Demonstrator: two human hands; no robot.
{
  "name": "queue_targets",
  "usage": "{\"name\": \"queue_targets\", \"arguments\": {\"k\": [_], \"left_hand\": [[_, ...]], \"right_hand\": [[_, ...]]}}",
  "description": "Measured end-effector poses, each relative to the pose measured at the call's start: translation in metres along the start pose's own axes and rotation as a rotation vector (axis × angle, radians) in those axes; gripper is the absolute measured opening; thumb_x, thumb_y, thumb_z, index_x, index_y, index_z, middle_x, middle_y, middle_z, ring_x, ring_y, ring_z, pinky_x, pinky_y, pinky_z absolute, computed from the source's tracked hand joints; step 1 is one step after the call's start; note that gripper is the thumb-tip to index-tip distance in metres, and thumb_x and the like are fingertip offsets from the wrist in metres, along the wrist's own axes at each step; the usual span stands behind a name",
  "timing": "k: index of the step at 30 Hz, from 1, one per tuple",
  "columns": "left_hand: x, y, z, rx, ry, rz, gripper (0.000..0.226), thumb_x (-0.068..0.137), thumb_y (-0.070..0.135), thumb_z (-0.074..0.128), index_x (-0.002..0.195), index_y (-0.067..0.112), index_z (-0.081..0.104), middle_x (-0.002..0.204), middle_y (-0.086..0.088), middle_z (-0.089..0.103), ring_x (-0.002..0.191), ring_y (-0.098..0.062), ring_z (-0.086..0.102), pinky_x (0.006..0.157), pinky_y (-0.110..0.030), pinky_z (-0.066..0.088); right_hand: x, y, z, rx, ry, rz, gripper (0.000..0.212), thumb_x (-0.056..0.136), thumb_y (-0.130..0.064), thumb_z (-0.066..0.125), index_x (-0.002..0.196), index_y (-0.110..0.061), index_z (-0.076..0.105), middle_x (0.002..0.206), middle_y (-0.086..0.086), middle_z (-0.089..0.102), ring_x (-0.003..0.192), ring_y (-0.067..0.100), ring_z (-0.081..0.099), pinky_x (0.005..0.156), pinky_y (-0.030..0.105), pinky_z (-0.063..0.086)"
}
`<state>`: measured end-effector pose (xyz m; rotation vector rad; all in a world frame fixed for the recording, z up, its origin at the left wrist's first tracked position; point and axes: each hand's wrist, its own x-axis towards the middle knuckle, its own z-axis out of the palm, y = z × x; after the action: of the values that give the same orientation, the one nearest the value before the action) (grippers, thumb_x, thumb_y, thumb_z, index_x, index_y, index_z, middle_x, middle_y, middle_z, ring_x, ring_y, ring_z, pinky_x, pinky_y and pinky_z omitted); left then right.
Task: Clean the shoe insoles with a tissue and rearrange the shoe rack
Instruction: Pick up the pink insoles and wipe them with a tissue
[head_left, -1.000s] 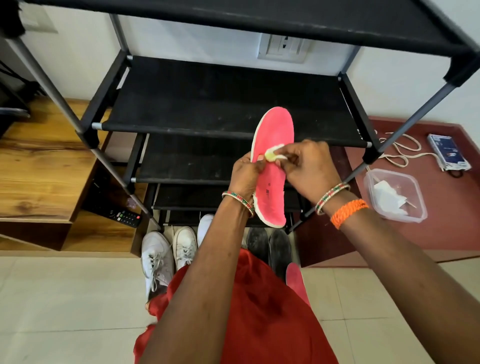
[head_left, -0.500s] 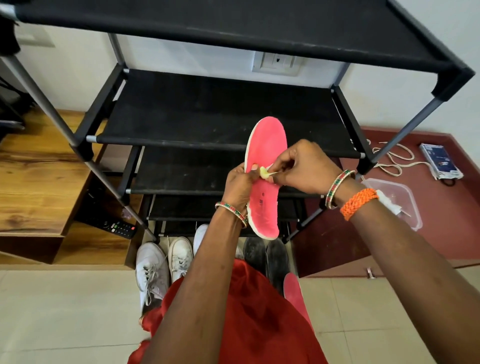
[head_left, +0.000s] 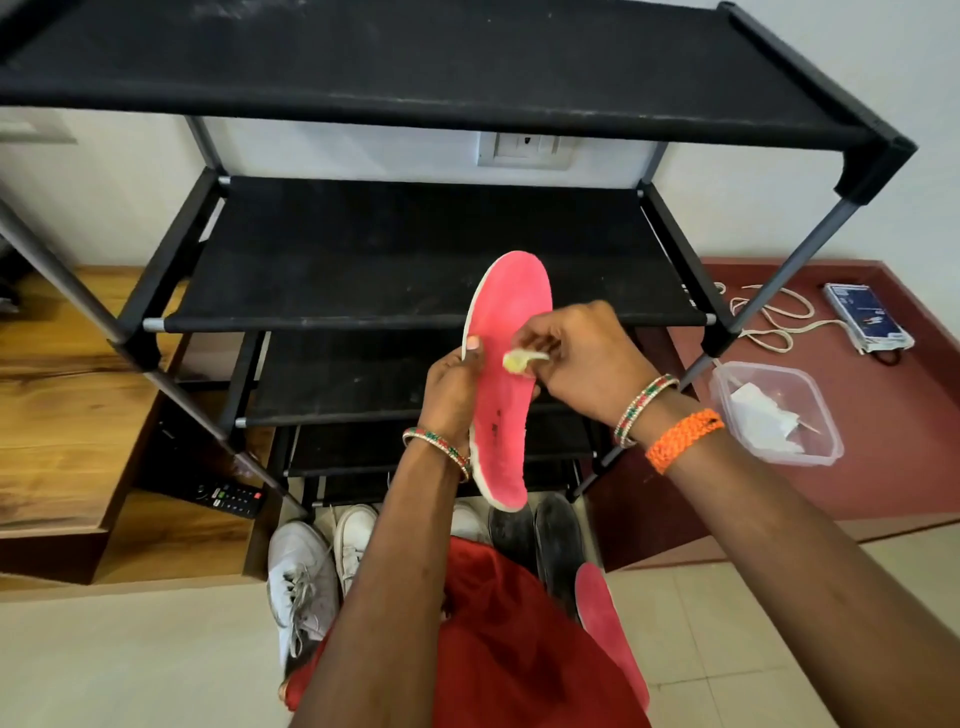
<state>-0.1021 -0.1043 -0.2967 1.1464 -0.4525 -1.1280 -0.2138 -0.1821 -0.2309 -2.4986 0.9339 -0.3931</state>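
Pink foam insole with white edge upright at frame centre | left hand grips its left edge | right hand pinches small crumpled yellowish tissue against it | black fabric-shelved shoe rack behind, shelves bare | clear plastic tub at right, well apart.

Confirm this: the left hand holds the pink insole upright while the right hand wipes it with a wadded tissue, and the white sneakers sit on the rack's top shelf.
Not quite. The head view shows the white sneakers on the floor, not on the top shelf.
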Motion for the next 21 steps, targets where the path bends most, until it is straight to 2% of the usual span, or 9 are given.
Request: {"name": "queue_targets", "arguments": {"k": [3, 5, 7, 8, 10, 13, 16, 19, 21], "left_hand": [[-0.001, 0.001, 0.0, -0.075, -0.081, -0.018, 0.055, 0.076, 0.043, 0.055, 0.104, -0.004, 0.056, 0.081, -0.019, 0.069, 0.064, -0.028, 0.069, 0.056, -0.033, 0.057], [-0.001, 0.003, 0.001, -0.074, -0.075, -0.005, 0.043, 0.083, 0.039, 0.052, 0.096, -0.001, 0.058, 0.074, -0.013, 0.071, 0.062, -0.024, 0.069, 0.055, -0.031, 0.056], [0.001, 0.003, 0.001, -0.043, 0.002, -0.011, 0.04, 0.078, 0.042, 0.057, 0.086, 0.004, 0.06, 0.069, -0.007, 0.07, 0.061, -0.019, 0.068, 0.056, -0.029, 0.056], [0.003, 0.002, 0.001, -0.022, 0.035, -0.022, 0.039, 0.079, 0.043, 0.057, 0.084, 0.005, 0.06, 0.073, -0.008, 0.069, 0.066, -0.02, 0.066, 0.062, -0.031, 0.056], [0.006, -0.001, -0.001, -0.029, 0.082, -0.076, 0.032, 0.094, 0.035, 0.048, 0.085, 0.006, 0.059, 0.088, -0.016, 0.064, 0.082, -0.03, 0.061, 0.08, -0.043, 0.051], [0.011, -0.002, -0.003, -0.06, 0.124, -0.166, 0.03, 0.098, 0.029, 0.042, 0.091, 0.005, 0.058, 0.106, -0.022, 0.059, 0.1, -0.035, 0.056, 0.098, -0.052, 0.043], [0.01, 0.0, -0.001, -0.069, 0.112, -0.185, 0.034, 0.098, 0.032, 0.042, 0.101, 0.002, 0.057, 0.11, -0.023, 0.058, 0.1, -0.035, 0.056, 0.1, -0.053, 0.042], [0.006, 0.004, 0.001, -0.065, 0.121, -0.178, 0.033, 0.098, 0.032, 0.041, 0.097, 0.003, 0.058, 0.101, -0.021, 0.06, 0.088, -0.034, 0.058, 0.094, -0.052, 0.044], [0.003, 0.007, 0.001, -0.069, 0.127, -0.172, 0.033, 0.098, 0.031, 0.042, 0.098, 0.003, 0.059, 0.102, -0.022, 0.06, 0.088, -0.034, 0.058, 0.094, -0.053, 0.043]], "right_hand": [[0.015, 0.005, -0.001, -0.061, 0.18, 0.009, 0.02, 0.08, -0.009, 0.07, 0.099, -0.016, 0.07, 0.082, 0.0, 0.068, 0.077, 0.015, 0.065, 0.074, 0.028, 0.055], [0.017, 0.004, 0.002, -0.092, 0.169, 0.001, 0.015, 0.081, -0.01, 0.07, 0.094, -0.017, 0.072, 0.085, 0.001, 0.07, 0.079, 0.016, 0.066, 0.075, 0.026, 0.055], [0.009, 0.0, 0.005, -0.008, 0.109, 0.033, 0.007, 0.081, -0.018, 0.073, 0.088, -0.016, 0.075, 0.083, 0.0, 0.072, 0.077, 0.013, 0.066, 0.075, 0.026, 0.055], [0.001, -0.002, 0.006, 0.05, 0.073, 0.051, 0.008, 0.08, -0.022, 0.074, 0.085, -0.016, 0.076, 0.081, 0.0, 0.072, 0.076, 0.012, 0.066, 0.075, 0.027, 0.056], [-0.02, -0.009, 0.011, 0.11, 0.007, 0.047, 0.01, 0.077, -0.026, 0.076, 0.081, -0.018, 0.076, 0.078, -0.001, 0.072, 0.075, 0.012, 0.065, 0.076, 0.03, 0.055], [-0.045, -0.018, 0.018, 0.152, -0.069, -0.058, 0.006, 0.077, -0.015, 0.076, 0.083, -0.015, 0.077, 0.081, -0.003, 0.073, 0.072, 0.008, 0.066, 0.074, 0.028, 0.054], [-0.042, -0.012, 0.011, 0.106, -0.07, -0.18, 0.01, 0.079, -0.007, 0.071, 0.087, -0.011, 0.076, 0.086, 0.0, 0.073, 0.08, 0.013, 0.067, 0.076, 0.032, 0.055], [-0.025, -0.002, 0.008, -0.057, -0.001, -0.277, 0.02, 0.078, 0.005, 0.062, 0.092, -0.005, 0.074, 0.092, 0.006, 0.072, 0.092, 0.022, 0.064, 0.082, 0.041, 0.053], [-0.025, -0.002, 0.013, -0.096, 0.039, -0.284, 0.028, 0.074, 0.012, 0.06, 0.093, -0.003, 0.073, 0.095, 0.009, 0.072, 0.095, 0.026, 0.064, 0.083, 0.044, 0.053]]}}
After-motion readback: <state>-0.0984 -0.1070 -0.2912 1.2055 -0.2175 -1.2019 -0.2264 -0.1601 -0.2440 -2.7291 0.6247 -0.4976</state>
